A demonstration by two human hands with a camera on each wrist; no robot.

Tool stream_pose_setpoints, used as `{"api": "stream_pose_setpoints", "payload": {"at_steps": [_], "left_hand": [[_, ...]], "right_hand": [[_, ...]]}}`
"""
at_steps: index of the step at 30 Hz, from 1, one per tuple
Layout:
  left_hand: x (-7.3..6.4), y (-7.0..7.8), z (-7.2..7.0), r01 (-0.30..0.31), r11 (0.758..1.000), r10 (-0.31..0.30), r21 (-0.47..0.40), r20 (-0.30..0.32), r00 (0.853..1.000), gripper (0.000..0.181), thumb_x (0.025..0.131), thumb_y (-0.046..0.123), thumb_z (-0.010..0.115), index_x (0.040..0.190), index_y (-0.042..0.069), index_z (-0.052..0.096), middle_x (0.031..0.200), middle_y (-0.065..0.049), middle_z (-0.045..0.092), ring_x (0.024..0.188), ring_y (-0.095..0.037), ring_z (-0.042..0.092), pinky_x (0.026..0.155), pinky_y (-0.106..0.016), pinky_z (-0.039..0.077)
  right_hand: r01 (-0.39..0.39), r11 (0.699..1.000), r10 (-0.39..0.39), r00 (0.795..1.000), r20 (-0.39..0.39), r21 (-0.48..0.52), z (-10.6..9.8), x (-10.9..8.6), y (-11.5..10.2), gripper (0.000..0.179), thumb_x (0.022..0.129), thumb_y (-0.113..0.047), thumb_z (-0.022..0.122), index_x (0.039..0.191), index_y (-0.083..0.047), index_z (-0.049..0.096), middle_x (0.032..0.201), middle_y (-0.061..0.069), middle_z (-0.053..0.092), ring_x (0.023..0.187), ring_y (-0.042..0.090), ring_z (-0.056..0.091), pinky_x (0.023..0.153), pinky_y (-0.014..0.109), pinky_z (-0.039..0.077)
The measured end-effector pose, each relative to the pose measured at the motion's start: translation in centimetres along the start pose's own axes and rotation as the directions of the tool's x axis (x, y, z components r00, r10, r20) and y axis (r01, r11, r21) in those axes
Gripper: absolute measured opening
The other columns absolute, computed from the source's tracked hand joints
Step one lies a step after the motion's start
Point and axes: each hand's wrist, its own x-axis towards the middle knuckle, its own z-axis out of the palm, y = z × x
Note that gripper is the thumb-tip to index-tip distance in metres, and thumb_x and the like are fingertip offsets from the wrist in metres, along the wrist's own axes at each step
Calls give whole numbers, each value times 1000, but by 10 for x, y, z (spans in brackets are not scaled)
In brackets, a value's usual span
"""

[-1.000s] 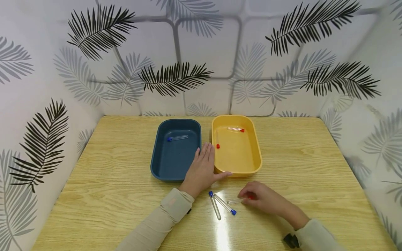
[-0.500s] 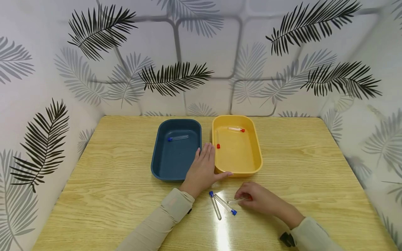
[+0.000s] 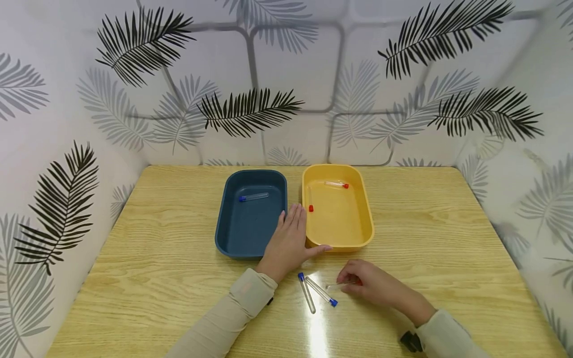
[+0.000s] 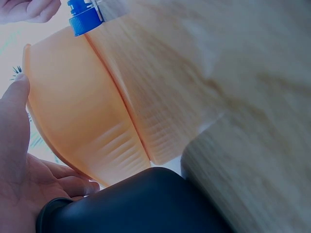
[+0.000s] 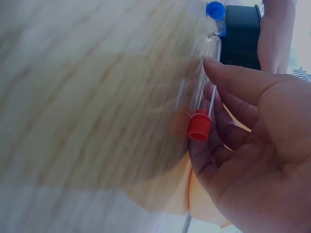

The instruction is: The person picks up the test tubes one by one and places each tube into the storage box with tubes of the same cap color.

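My right hand (image 3: 373,282) is low over the table and pinches a clear test tube with a red cap (image 5: 199,127) between thumb and fingers. In the right wrist view that tube lies along the table top, cap toward the camera. My left hand (image 3: 286,246) rests with straight fingers over the gap between the blue tray (image 3: 250,238) and the yellow tray (image 3: 337,231), its thumb along the yellow tray's front rim. Two blue-capped test tubes, one upper-left (image 3: 306,294) and one crossing near it (image 3: 321,291), lie on the table between the hands.
One blue-capped test tube (image 3: 253,197) lies in the blue tray. The yellow tray holds two red-capped tubes, one near the back (image 3: 336,184) and another along its left wall (image 3: 311,200). A patterned wall (image 3: 295,134) stands behind the wooden table (image 3: 165,223).
My right hand has shifted slightly left along the red-capped tube, its fingers now covering more of it. The left hand, trays and other tubes have stayed in place.
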Motion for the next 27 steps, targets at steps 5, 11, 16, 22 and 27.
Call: {"api": "stream_pose_setpoints", "payload": {"at_steps": [5, 11, 16, 22, 27], "left_hand": [[0, 0, 0, -1, 1000, 1, 3, -2, 1000, 112, 75, 84, 25, 146, -2, 17, 152, -15, 18, 141, -24, 7, 112, -44, 9], [0, 0, -1, -3, 1000, 3, 4, 2, 1000, 112, 75, 84, 24, 147, -2, 16, 152, -16, 18, 141, -24, 7, 112, -44, 10], [-1, 1, -2, -3, 1000, 3, 2, 0, 1000, 112, 75, 83, 25, 146, -3, 17, 152, -16, 18, 141, -24, 7, 112, -44, 11], [-1, 1, -2, 4, 1000, -4, -9, -1, 1000, 111, 75, 83, 28, 146, -2, 17, 152, -15, 19, 141, -24, 6, 112, -44, 9], [-2, 2, -2, 6, 1000, -6, -11, 2, 1000, 111, 76, 82, 29, 146, -2, 18, 152, -15, 18, 141, -24, 6, 112, -44, 9]], "right_hand": [[-1, 1000, 1, 1000, -9, 14, -2, -1, 0, 8, 87, -14, 66, 94, -15, 65, 88, -10, 60, 79, 5, 54, 71, 25, 49], [-51, 997, 53, 998, -27, 66, -6, -5, -1, 8, 87, -17, 66, 94, -14, 65, 88, -8, 62, 81, 4, 56, 72, 26, 50], [-99, 992, 102, 994, -31, 77, -14, -10, -4, 10, 86, -18, 67, 95, -14, 64, 90, -8, 61, 82, 5, 56, 72, 25, 50], [-89, 992, 92, 995, -37, 87, -25, -14, -7, 10, 86, -13, 67, 95, -15, 63, 87, -9, 59, 79, 6, 54, 69, 25, 49], [-72, 989, 79, 996, -47, 126, -36, -15, -8, 9, 88, -19, 66, 96, -16, 63, 85, -10, 59, 77, 7, 55, 68, 25, 49]]}}
